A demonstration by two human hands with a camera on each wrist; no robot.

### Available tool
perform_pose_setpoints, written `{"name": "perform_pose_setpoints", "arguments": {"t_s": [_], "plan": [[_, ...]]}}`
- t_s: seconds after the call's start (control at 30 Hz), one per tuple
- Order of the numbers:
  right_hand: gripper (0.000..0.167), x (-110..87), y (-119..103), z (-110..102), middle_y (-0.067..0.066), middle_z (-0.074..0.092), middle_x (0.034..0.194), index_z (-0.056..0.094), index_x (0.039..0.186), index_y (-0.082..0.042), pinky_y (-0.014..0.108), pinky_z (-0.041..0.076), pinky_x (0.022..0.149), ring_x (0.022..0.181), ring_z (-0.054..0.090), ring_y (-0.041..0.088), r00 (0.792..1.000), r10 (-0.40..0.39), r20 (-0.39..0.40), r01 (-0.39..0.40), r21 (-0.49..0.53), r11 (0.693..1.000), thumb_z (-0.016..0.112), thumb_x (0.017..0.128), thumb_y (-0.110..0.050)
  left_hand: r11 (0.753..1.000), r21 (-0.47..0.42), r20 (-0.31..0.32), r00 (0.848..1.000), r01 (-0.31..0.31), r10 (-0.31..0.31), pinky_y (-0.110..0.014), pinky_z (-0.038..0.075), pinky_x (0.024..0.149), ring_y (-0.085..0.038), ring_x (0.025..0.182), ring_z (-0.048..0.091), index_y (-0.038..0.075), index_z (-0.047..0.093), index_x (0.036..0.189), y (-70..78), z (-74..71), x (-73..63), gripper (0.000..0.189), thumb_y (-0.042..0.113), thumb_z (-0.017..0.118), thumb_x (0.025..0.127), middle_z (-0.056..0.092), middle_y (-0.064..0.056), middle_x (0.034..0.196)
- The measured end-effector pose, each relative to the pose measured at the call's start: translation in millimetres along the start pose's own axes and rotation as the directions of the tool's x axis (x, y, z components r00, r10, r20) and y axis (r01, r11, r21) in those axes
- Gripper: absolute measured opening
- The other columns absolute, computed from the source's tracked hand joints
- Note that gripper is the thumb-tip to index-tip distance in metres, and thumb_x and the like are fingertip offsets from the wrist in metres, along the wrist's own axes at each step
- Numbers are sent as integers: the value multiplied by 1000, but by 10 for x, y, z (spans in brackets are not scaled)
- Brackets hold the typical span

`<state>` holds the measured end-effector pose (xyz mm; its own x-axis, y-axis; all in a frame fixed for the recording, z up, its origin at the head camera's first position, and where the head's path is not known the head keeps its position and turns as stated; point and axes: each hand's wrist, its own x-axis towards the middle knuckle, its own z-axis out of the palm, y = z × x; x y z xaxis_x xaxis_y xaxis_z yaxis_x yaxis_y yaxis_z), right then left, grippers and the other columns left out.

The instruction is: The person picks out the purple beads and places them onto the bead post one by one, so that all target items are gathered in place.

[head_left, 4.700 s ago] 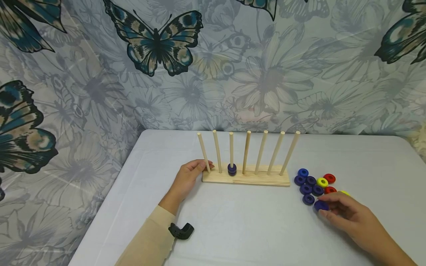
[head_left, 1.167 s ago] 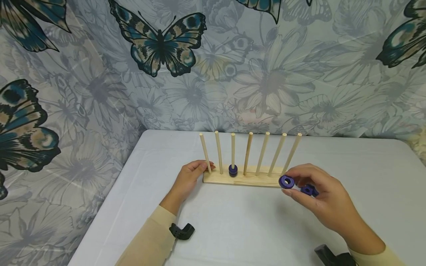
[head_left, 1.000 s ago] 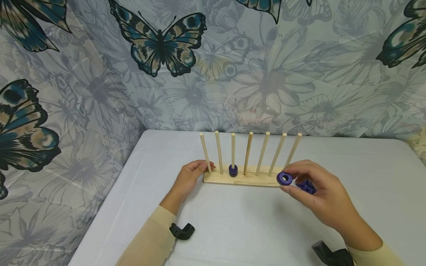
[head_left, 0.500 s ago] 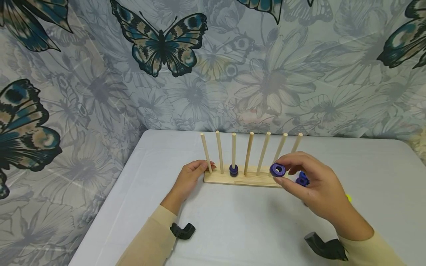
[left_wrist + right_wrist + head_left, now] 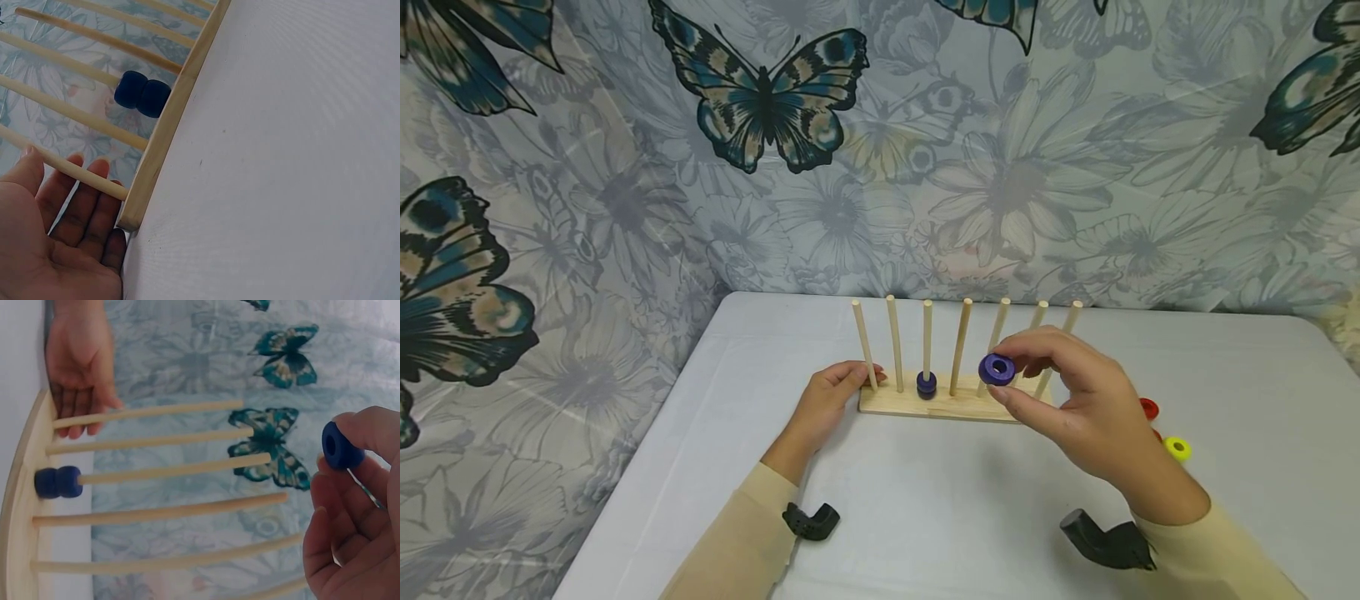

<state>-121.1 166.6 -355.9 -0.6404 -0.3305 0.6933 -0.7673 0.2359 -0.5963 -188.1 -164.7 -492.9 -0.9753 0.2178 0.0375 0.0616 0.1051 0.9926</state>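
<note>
A wooden peg stand [image 5: 955,406] with several upright pegs stands on the table. Two dark blue rings [image 5: 927,385] are stacked low on its third peg from the left. My left hand [image 5: 831,396] rests at the stand's left end, fingers fairly straight and passing behind the first peg; its thumb [image 5: 28,169] lies by that peg in the left wrist view. Between right thumb and fingertips I pinch another blue ring [image 5: 340,447], its hole facing the head camera. My right hand [image 5: 1082,408] hovers before the right-hand pegs, the ring in front of the fifth peg, apparently off it.
Behind my right hand, a yellow ring [image 5: 1177,448] and a red ring [image 5: 1148,408] lie on the white table [image 5: 925,500]; the hand hides much of that area. A butterfly-patterned cloth [image 5: 880,208] hangs behind the table. Black devices sit at both wrists.
My right hand picked up a blue ring from the loose pile, then carried it left and up towards the pegs. Red and yellow rings came into view behind it. My left hand stays put.
</note>
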Motion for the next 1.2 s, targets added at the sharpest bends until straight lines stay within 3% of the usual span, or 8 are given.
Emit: {"name": "perform_pose_setpoints", "arguments": {"t_s": [0.13,0.23,0.27,0.4,0.73,0.93,1.2], "plan": [[28,79,-15,40,5,76,112,76,119,-3,22,52,86,96,66,13,1000,-14,-14,14,-31,999,88,95,-11,1000,0,-4,1000,0,0,-44,42,118,-23,131,63,2,78,126,0,4,0,35,29,59,115,78,-8,122],[44,144,-12,70,6,76,111,75,119,-2,23,52,86,96,66,15,999,-29,-21,29,-5,1000,86,80,15,1000,5,-5,1000,-1,1,-43,42,118,-23,130,64,2,78,126,12,4,-4,34,29,59,115,79,-8,122],[47,166,-9,80,6,75,111,75,119,-2,24,52,86,96,65,16,999,-29,-23,29,5,1000,86,78,17,1000,3,-4,1000,-4,4,-43,42,118,-23,130,64,2,78,126,12,3,-3,34,29,59,115,79,-9,122],[50,244,5,112,5,75,109,74,121,-1,25,51,85,96,64,16,999,-20,-35,20,12,1000,85,77,20,1000,5,-2,1000,-1,1,-43,42,117,-23,129,64,2,78,127,15,2,-4,35,29,59,115,78,-9,122],[44,390,44,142,4,77,108,76,121,-1,26,50,85,95,65,17,996,-53,-74,44,-112,993,88,80,11,1000,1,15,1000,-16,16,-42,43,116,-23,128,65,2,78,127,-19,-8,3,36,30,59,115,78,-9,122],[40,473,83,176,4,76,107,76,118,0,29,51,88,99,66,19,994,-64,-89,55,-100,994,87,81,11,1000,-1,14,1000,-12,12,-42,43,116,-23,127,65,2,78,127,-9,-9,3,35,29,59,116,78,-8,122],[35,532,98,204,3,76,111,76,120,1,30,51,87,104,67,18,996,-6,-87,-4,-117,993,88,87,7,1000,-6,14,1000,-5,5,-42,43,117,-22,128,65,3,78,127,4,-9,2,34,29,59,115,78,-7,122]]}}
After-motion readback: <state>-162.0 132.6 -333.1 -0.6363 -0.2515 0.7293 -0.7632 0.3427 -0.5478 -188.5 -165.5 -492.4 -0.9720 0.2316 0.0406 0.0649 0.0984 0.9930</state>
